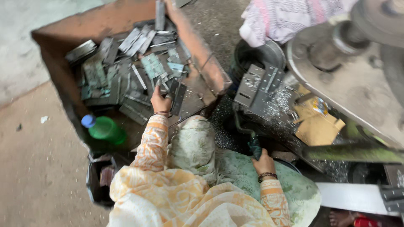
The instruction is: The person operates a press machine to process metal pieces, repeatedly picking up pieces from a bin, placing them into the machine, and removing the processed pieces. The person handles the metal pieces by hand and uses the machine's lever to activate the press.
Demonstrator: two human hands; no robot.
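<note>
Flat metal plate (pixel 178 97) is gripped by left hand (pixel 160 102) at crate (pixel 210 71) rim, frame center; right hand (pixel 264 163) fingers closed on dark handle (pixel 254 148), lower right, w/ little room.

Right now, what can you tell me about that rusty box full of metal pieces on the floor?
The rusty orange-brown metal box sits open on the floor, skewed in the view. Its walls look worn and stained. Inside lies a loose heap of flat grey metal plates, stacked unevenly. The person's left hand reaches in and grips one dark plate near the front wall. A green plastic bottle with a blue cap lies at the near corner.
</note>
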